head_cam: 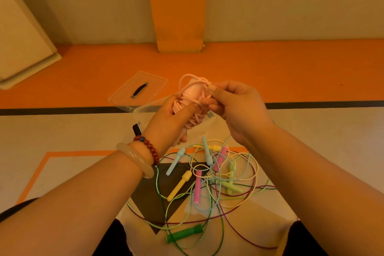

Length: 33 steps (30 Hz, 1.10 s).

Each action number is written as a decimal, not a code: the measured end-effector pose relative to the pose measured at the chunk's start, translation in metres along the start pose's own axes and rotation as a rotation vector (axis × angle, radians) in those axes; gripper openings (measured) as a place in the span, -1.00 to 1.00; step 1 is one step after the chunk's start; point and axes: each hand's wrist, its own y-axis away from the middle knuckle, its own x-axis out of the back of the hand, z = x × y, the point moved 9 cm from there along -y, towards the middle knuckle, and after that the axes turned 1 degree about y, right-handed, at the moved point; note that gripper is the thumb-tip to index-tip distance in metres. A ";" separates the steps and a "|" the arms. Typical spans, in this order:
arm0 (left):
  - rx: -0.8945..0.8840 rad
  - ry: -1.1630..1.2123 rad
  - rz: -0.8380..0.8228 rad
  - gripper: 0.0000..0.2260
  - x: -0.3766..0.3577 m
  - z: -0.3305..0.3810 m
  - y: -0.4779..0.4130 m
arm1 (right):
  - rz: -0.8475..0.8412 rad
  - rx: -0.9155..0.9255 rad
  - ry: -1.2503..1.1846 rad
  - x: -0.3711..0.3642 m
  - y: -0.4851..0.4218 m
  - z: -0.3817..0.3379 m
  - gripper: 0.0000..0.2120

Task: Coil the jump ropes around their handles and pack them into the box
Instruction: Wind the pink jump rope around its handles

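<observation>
My left hand (170, 122) grips the pale pink jump rope handles (192, 91) upright, with pink cord wound around them. My right hand (234, 108) pinches a loop of that pink cord (202, 83) beside the handle tops. Both hands are above the clear plastic box (143, 116), which is mostly hidden behind them. On the floor below lies a tangle of jump ropes (209, 181) with blue, yellow, pink and light green handles, and a dark green handle (185, 234) nearest me.
The box's clear lid (138, 89) with a black handle lies on the orange floor strip behind the box. An orange pillar (178, 6) stands at the wall. A pale board (22, 33) leans at the far left. My knees frame the bottom edge.
</observation>
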 end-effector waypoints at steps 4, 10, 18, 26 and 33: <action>-0.001 0.001 0.016 -0.78 0.000 0.000 -0.001 | 0.042 0.117 0.221 0.004 0.002 -0.007 -0.94; 0.003 0.007 0.014 -0.79 -0.001 -0.004 -0.001 | 0.071 0.390 0.546 0.002 0.008 -0.020 -0.90; 0.079 0.125 0.104 -0.75 0.010 -0.012 -0.005 | -0.042 0.659 0.829 -0.022 0.018 -0.023 -0.71; 0.084 0.103 0.132 -0.78 0.011 -0.013 -0.007 | 0.051 0.671 0.856 -0.020 0.020 -0.018 -0.89; 0.088 0.108 0.171 -0.83 0.010 -0.017 -0.008 | 0.100 0.674 0.845 -0.022 0.024 -0.004 -0.86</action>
